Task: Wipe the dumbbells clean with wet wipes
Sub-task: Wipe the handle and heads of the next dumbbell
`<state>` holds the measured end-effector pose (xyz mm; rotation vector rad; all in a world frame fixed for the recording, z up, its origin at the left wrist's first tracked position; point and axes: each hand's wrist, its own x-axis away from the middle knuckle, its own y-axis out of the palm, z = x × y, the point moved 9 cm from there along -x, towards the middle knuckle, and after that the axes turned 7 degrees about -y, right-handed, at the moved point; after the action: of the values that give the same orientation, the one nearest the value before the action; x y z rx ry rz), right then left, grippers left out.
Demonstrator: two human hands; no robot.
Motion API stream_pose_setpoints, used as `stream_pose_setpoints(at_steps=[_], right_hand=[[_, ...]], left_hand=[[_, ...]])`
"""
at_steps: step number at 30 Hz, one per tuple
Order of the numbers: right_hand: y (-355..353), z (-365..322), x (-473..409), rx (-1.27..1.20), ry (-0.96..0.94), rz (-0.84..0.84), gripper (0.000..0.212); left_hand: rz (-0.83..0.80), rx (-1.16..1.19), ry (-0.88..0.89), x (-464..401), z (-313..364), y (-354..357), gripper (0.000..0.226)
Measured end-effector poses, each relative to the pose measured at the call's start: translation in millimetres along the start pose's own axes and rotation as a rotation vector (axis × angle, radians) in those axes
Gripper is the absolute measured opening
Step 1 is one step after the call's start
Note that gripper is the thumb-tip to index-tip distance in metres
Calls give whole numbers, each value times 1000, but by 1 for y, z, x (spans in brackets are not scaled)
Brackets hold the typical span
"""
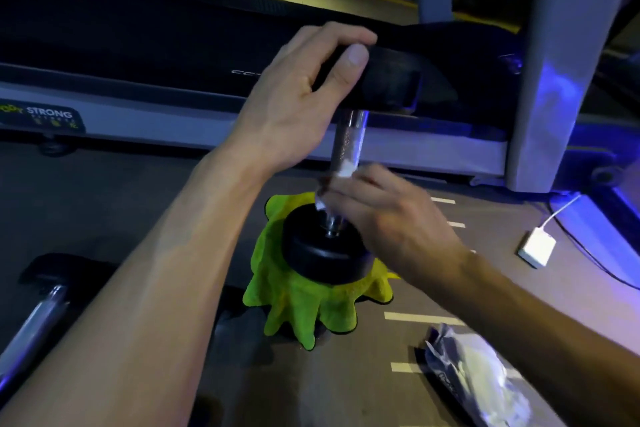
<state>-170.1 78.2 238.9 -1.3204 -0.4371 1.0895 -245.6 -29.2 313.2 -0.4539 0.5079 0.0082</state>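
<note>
A dumbbell (347, 135) with black ends and a chrome handle stands upright on a green cloth (311, 302) draped over something on the floor. My left hand (294, 104) grips its upper black end from the left. My right hand (388, 211), blurred, holds a white wet wipe (343, 173) wrapped against the lower part of the chrome handle, just above the lower black end (322, 253).
A treadmill (138, 45) runs across the back, with its grey upright post (550, 62) at the right. A second dumbbell (38, 308) lies at the lower left. A wipes packet (474, 378) lies at the lower right; a white charger (536, 246) with cable lies on the floor.
</note>
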Motion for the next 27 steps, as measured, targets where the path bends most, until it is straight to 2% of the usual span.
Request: stream_pose_setpoints(at_steps=[3, 4, 7, 9, 14, 18, 21, 24, 27], right_hand=[[-31, 28, -15, 85, 87, 228, 23], [-33, 30, -15, 111, 129, 248, 25], [0, 3, -3, 270, 144, 65, 48], [10, -6, 4, 300, 179, -14, 53], [-14, 11, -13, 190, 288, 126, 47], [-1, -5, -6, 145, 248, 65, 43], [-13, 18, -20, 120, 242, 134, 31], [-9, 13, -17, 115, 227, 130, 38], [-13, 1, -5, 78, 167, 211, 37]], left_hand=[[-11, -9, -3, 0, 1, 2, 33], [-9, -7, -4, -1, 1, 3, 33], [7, 6, -4, -3, 0, 2, 28], [12, 16, 6, -3, 0, 2, 26], [18, 30, -4, -3, -1, 3, 26], [13, 32, 5, -2, 2, 5, 26], [5, 53, 15, 1, 7, 8, 23], [4, 46, 26, 0, 7, 7, 23], [15, 47, 31, 1, 5, 3, 23]])
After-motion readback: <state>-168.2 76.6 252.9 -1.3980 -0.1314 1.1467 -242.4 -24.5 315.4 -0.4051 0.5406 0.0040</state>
